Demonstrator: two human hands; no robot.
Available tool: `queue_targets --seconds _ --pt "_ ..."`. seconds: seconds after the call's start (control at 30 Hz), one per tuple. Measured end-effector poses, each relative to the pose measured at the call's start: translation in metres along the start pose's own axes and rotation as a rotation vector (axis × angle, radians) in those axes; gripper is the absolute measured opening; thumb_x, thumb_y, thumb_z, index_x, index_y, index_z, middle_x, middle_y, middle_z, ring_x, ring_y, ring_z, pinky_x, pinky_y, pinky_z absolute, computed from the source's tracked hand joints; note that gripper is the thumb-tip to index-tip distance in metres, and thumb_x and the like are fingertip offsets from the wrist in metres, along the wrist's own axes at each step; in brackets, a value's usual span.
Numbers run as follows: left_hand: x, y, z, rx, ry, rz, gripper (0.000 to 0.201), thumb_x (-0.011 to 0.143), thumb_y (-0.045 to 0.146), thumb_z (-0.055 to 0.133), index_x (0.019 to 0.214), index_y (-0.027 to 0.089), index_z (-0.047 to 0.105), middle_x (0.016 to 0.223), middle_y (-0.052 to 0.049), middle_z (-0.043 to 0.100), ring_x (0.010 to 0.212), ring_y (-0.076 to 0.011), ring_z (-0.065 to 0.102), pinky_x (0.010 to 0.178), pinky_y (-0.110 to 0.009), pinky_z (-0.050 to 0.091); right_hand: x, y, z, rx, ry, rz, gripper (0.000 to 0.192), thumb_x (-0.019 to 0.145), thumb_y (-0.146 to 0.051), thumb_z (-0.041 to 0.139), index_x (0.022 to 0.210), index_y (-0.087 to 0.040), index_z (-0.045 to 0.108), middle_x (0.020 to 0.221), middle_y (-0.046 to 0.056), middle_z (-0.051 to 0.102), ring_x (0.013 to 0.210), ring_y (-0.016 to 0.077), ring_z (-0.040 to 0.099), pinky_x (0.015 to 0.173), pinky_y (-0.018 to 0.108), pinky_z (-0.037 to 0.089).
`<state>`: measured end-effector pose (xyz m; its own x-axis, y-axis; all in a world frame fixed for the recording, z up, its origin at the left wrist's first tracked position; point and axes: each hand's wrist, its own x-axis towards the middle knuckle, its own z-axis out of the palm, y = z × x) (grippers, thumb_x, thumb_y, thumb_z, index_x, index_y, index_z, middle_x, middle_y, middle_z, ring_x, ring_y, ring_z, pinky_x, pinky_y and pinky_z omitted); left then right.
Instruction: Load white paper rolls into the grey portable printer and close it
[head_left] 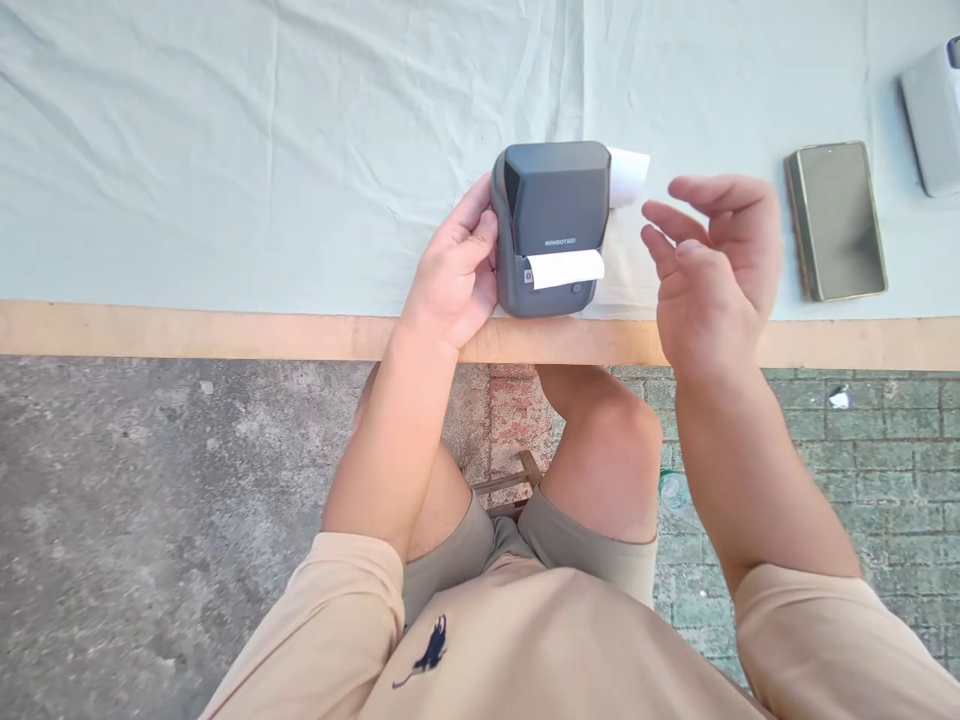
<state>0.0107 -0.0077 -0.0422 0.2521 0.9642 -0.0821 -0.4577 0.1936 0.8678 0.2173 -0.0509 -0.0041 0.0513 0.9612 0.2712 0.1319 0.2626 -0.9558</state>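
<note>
A small dark grey label printer (553,215) stands near the table's front edge, with a white label strip (565,268) coming out of its front slot. A white paper roll (628,176) lies just behind its right side. My left hand (454,272) rests against the printer's left side, thumb and fingers touching it. My right hand (712,262) hovers to the right of the printer, fingers spread and slightly blurred, holding nothing.
A pale cloth (285,150) covers the table, whose wooden front edge (187,332) shows. A phone (835,220) lies face up at the right. A light grey device (934,118) sits at the far right edge. My knees and the paved ground are below.
</note>
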Motion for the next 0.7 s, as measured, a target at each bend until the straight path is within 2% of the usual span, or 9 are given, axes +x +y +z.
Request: queue_targets --seconds 0.13,0.23,0.4,0.47,0.53,0.6,0.67,0.7 --pt "0.000 0.000 0.001 -0.005 -0.010 -0.001 0.035 0.091 0.030 0.048 0.126 0.031 0.053 0.117 0.003 0.066 0.131 -0.0207 0.049 0.110 -0.038 0.044 -0.002 0.002 -0.001 -0.085 -0.043 -0.005 0.026 0.085 -0.026 0.054 0.109 -0.036 0.055 0.122 -0.003 0.052 0.116 0.0199 0.056 0.104 0.044 0.045" --pt "0.000 0.001 0.002 -0.001 -0.010 -0.006 0.036 0.090 0.029 0.048 0.126 0.032 0.052 0.114 0.004 0.066 0.130 -0.0209 0.050 0.109 -0.039 0.046 0.007 -0.005 0.002 -0.252 -0.130 -0.058 0.029 0.082 -0.024 0.057 0.108 -0.035 0.054 0.118 -0.001 0.054 0.112 0.0202 0.057 0.094 0.041 0.051" --pt "0.002 0.002 0.001 -0.089 -0.031 -0.003 0.030 0.091 0.027 0.044 0.118 0.027 0.058 0.107 0.003 0.066 0.132 -0.0242 0.047 0.111 -0.043 0.044 0.029 -0.028 0.007 -0.647 -0.353 -0.130 0.058 0.067 -0.016 0.070 0.116 -0.037 0.046 0.121 0.001 0.051 0.092 0.0188 0.060 0.070 0.034 0.053" --pt "0.001 0.003 0.002 -0.143 -0.063 0.008 0.029 0.092 0.031 0.041 0.114 0.025 0.060 0.102 0.002 0.066 0.134 -0.0248 0.045 0.112 -0.043 0.042 0.037 -0.036 0.011 -0.712 -0.383 -0.140 0.060 0.064 -0.014 0.072 0.114 -0.034 0.046 0.114 0.002 0.052 0.083 0.0171 0.060 0.065 0.033 0.051" --pt "0.000 0.004 0.004 -0.150 -0.102 0.030 0.027 0.091 0.034 0.046 0.112 0.025 0.059 0.103 0.002 0.066 0.135 -0.0244 0.043 0.113 -0.042 0.041 0.044 -0.040 0.017 -0.697 -0.319 -0.167 0.047 0.065 -0.013 0.072 0.102 -0.028 0.048 0.093 0.001 0.053 0.073 0.0151 0.058 0.059 0.031 0.047" --pt "0.000 0.003 0.005 -0.109 -0.117 0.056 0.030 0.085 0.033 0.057 0.113 0.025 0.058 0.113 0.001 0.065 0.137 -0.0240 0.040 0.115 -0.040 0.039 0.051 -0.041 0.026 -0.596 -0.162 -0.203 0.029 0.072 -0.016 0.069 0.082 -0.025 0.043 0.071 -0.003 0.044 0.060 0.0130 0.053 0.051 0.029 0.041" --pt "0.001 0.002 0.005 -0.070 -0.105 0.075 0.039 0.077 0.033 0.067 0.114 0.025 0.057 0.124 -0.001 0.062 0.139 -0.0242 0.037 0.116 -0.039 0.036 0.059 -0.040 0.035 -0.460 -0.025 -0.219 0.030 0.083 -0.024 0.060 0.070 -0.024 0.033 0.062 -0.004 0.036 0.054 0.0134 0.053 0.046 0.029 0.038" --pt "0.002 0.001 0.005 -0.059 -0.098 0.082 0.042 0.075 0.033 0.070 0.114 0.025 0.056 0.128 -0.001 0.060 0.140 -0.0243 0.035 0.117 -0.039 0.035 0.062 -0.039 0.038 -0.412 -0.002 -0.230 0.032 0.087 -0.028 0.056 0.068 -0.024 0.031 0.061 -0.003 0.038 0.056 0.0147 0.056 0.047 0.030 0.039"
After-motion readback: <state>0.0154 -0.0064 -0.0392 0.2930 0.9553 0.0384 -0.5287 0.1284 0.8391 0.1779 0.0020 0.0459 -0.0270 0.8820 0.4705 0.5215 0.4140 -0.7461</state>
